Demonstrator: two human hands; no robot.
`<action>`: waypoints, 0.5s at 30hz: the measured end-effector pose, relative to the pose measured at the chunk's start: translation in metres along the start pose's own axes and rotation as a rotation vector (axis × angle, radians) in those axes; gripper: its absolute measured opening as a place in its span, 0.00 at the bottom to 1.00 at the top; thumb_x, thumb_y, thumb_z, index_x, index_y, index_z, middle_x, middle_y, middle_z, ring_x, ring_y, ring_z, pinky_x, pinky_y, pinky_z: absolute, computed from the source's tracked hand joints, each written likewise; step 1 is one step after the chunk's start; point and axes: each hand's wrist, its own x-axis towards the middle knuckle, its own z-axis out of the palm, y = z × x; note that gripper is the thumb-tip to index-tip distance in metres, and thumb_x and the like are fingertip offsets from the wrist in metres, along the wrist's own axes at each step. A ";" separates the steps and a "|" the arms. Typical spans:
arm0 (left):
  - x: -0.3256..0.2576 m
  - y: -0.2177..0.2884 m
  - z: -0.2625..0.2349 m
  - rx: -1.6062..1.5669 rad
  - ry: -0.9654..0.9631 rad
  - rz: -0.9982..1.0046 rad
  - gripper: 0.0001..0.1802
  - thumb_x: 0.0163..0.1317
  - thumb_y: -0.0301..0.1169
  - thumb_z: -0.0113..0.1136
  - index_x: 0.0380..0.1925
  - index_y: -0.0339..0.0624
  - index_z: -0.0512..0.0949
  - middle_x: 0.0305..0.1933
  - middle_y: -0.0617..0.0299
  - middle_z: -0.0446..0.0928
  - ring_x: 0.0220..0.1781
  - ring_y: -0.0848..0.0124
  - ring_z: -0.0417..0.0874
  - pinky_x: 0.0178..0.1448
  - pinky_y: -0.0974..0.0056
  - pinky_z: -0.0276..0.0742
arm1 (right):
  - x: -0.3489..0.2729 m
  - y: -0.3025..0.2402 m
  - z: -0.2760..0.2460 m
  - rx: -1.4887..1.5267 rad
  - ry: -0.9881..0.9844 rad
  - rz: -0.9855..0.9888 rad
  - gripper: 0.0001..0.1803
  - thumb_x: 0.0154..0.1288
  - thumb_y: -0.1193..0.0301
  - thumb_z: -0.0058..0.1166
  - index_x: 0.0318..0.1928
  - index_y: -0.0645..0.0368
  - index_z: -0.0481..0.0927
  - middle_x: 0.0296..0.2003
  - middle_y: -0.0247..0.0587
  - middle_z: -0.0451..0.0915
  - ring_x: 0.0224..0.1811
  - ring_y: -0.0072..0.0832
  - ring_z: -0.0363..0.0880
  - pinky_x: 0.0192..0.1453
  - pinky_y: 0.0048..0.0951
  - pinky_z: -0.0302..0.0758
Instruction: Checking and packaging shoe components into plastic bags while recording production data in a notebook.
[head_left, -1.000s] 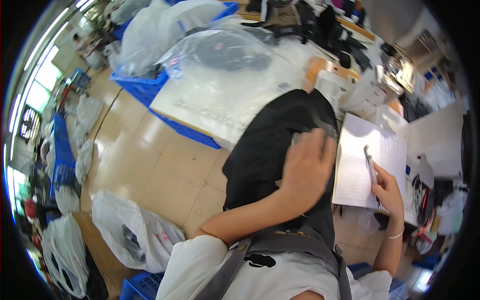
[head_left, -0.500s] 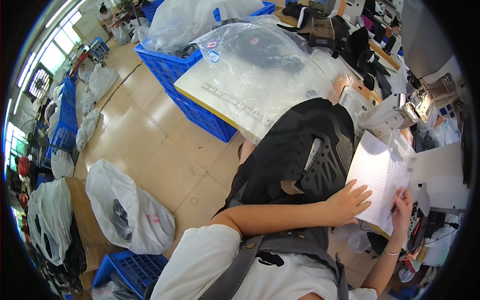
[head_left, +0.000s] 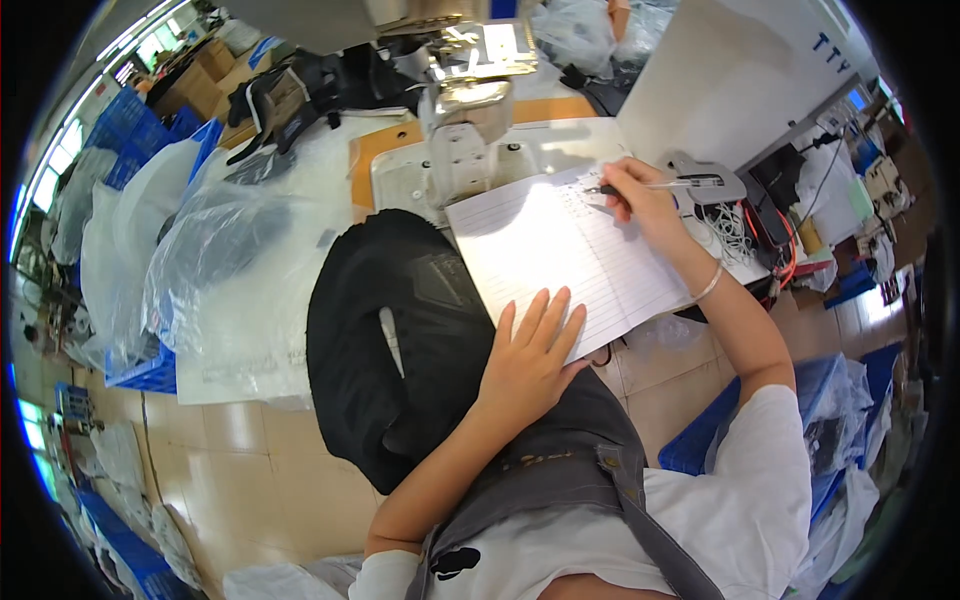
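A lined notebook (head_left: 545, 265) lies open by the sewing machine (head_left: 470, 140), with small handwriting on its far right part and bright glare on the page. My right hand (head_left: 640, 205) grips a clear-barrelled pen (head_left: 690, 182), its tip at the written lines. My left hand (head_left: 530, 355) rests flat on the page's near edge, fingers spread. A black piece of fabric (head_left: 375, 330) with a slit-like opening and a dark patterned patch lies across my lap, left of the notebook.
Clear plastic sheeting (head_left: 240, 270) covers the white tabletop at left. Black and brown pieces (head_left: 290, 100) lie behind it. A grey mouse (head_left: 705, 182), a coiled white cable (head_left: 728, 232) and a white panel (head_left: 720, 80) are at right. Blue crates (head_left: 705, 425) stand on the floor.
The view has swung right, bringing the notebook and sewing machine toward the middle. My right hand now has the pen at the far part of the page; my left hand stays flat by the notebook.
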 end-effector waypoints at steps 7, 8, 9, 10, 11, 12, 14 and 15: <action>0.004 0.006 -0.001 0.015 -0.011 -0.043 0.36 0.50 0.50 0.58 0.57 0.45 0.66 0.63 0.53 0.62 0.61 0.55 0.64 0.61 0.49 0.57 | 0.002 0.032 0.019 -0.011 0.063 -0.361 0.16 0.62 0.68 0.53 0.20 0.60 0.68 0.14 0.26 0.65 0.19 0.10 0.56 0.21 0.17 0.55; 0.009 0.007 -0.005 0.008 -0.023 -0.042 0.36 0.50 0.50 0.58 0.57 0.45 0.66 0.63 0.53 0.62 0.61 0.55 0.64 0.61 0.49 0.57 | 0.001 0.030 0.026 -0.010 0.069 -0.348 0.16 0.62 0.68 0.53 0.20 0.60 0.68 0.14 0.26 0.65 0.19 0.10 0.56 0.21 0.17 0.55; 0.017 0.011 -0.009 0.033 -0.016 -0.052 0.36 0.50 0.52 0.57 0.56 0.44 0.67 0.62 0.53 0.63 0.54 0.56 0.67 0.57 0.52 0.60 | -0.001 0.024 0.030 0.035 0.088 -0.333 0.18 0.63 0.68 0.51 0.18 0.59 0.66 0.14 0.25 0.63 0.17 0.10 0.54 0.20 0.18 0.53; 0.025 0.012 -0.009 0.057 -0.008 -0.062 0.36 0.50 0.54 0.56 0.55 0.43 0.69 0.62 0.53 0.64 0.48 0.56 0.70 0.52 0.54 0.63 | -0.002 0.021 0.033 0.078 0.107 -0.318 0.19 0.64 0.67 0.49 0.16 0.57 0.64 0.14 0.24 0.61 0.16 0.09 0.52 0.18 0.18 0.51; 0.034 0.013 -0.007 0.045 -0.015 -0.069 0.36 0.50 0.54 0.56 0.55 0.43 0.69 0.62 0.53 0.64 0.48 0.56 0.70 0.52 0.54 0.63 | -0.003 0.020 0.036 0.072 0.105 -0.304 0.19 0.64 0.67 0.49 0.16 0.57 0.64 0.14 0.24 0.61 0.16 0.09 0.52 0.18 0.18 0.51; 0.045 0.013 -0.003 0.063 -0.008 -0.061 0.36 0.50 0.55 0.56 0.53 0.41 0.70 0.60 0.54 0.65 0.41 0.59 0.70 0.45 0.57 0.63 | -0.003 0.021 0.038 0.083 0.094 -0.281 0.20 0.64 0.68 0.50 0.16 0.57 0.63 0.13 0.24 0.60 0.17 0.09 0.52 0.18 0.19 0.50; 0.065 0.007 0.007 0.077 -0.006 -0.078 0.36 0.49 0.56 0.55 0.52 0.40 0.71 0.58 0.55 0.67 0.34 0.62 0.69 0.38 0.60 0.63 | -0.002 0.023 0.037 0.092 0.062 -0.244 0.21 0.64 0.68 0.50 0.15 0.57 0.62 0.13 0.23 0.60 0.17 0.10 0.51 0.19 0.19 0.49; 0.073 0.003 0.014 0.127 0.013 -0.088 0.36 0.49 0.56 0.56 0.50 0.39 0.72 0.57 0.56 0.67 0.31 0.64 0.68 0.34 0.62 0.61 | -0.002 0.023 0.033 0.028 0.057 -0.335 0.20 0.63 0.69 0.51 0.15 0.59 0.64 0.13 0.24 0.62 0.17 0.10 0.53 0.19 0.20 0.52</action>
